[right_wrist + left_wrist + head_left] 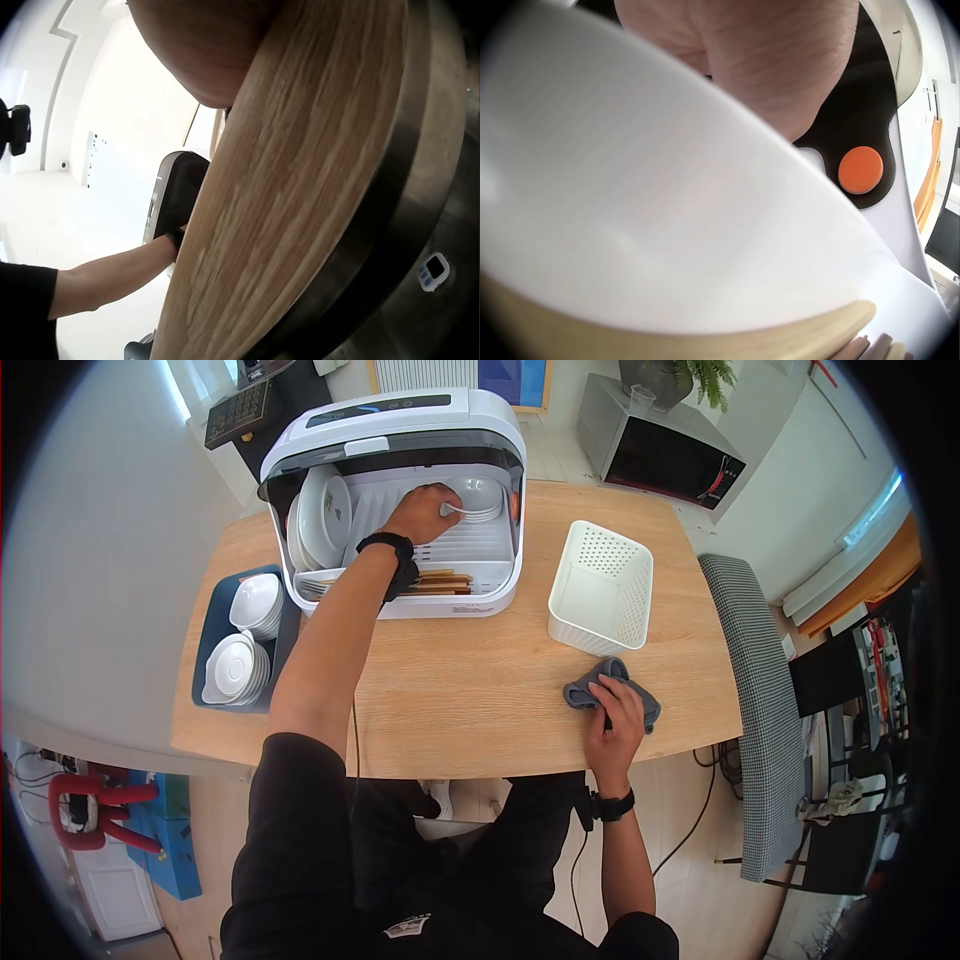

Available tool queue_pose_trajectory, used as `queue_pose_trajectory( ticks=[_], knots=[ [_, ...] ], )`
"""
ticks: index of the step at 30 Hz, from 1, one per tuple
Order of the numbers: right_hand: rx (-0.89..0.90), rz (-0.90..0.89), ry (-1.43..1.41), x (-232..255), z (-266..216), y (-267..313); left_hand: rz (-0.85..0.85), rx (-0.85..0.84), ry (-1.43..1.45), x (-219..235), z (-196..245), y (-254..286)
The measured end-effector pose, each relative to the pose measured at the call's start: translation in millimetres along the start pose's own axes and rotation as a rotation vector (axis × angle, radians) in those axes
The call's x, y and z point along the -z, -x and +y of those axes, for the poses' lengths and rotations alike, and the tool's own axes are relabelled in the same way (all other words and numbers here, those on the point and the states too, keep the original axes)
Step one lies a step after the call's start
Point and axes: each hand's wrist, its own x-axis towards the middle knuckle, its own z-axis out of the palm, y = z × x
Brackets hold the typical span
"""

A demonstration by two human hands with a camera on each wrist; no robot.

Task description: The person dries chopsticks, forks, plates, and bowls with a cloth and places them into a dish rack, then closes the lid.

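My left hand (425, 513) reaches into an open white dish dryer (400, 605) and pinches the edge of a small white dish (480, 493) in the stack at the rack's right side. Its fingertips are partly hidden behind the hand. In the left wrist view, a blurred white surface (667, 202) covers much of the hand. Near the front edge of the wooden table (470, 710), my right hand (615, 725) rests on a folded dark grey cloth (641, 702), fingers extended over it.
White plates (325, 520) stand at the dryer's left; wooden-handled cutlery (440, 582) lies in its front compartment. A blue-grey bin (288, 625) with stacked white bowls (237, 668) sits left of the dryer. A white perforated basket (600, 595) stands to the right, beyond the cloth.
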Motion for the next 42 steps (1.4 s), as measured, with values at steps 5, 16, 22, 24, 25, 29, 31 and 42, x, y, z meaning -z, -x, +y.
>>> queue_pose_trajectory(
  ticks=[5,16,22,24,25,29,31,42],
  knots=[
    [-0.017,0.014,-0.021,-1.0,1.0,0.5,0.009,-0.016,-0.06,-1.1,3.7,1.4],
    [-0.002,0.023,-0.018,-1.8,2.0,1.5,0.321,-0.114,-0.064,3.5,17.7,16.4],
    [0.004,0.024,-0.015,-0.9,0.6,1.5,0.569,0.007,0.595,63.4,89.4,149.1],
    [0.011,0.027,-0.014,-1.1,0.0,1.0,0.715,0.078,0.536,70.4,88.9,213.3],
    [0.036,0.028,-0.022,0.1,-1.5,0.5,0.767,0.152,0.581,67.2,86.7,242.9],
    [0.052,0.027,-0.032,-0.1,-0.3,2.0,0.918,0.355,0.692,43.8,71.2,346.6],
    [0.063,0.021,-0.025,-0.2,3.0,3.3,1.035,0.513,0.814,42.4,72.6,385.2],
    [0.048,-0.024,0.029,-6.1,12.9,7.5,1.087,0.496,-0.027,107.7,63.2,380.5]
  ],
)
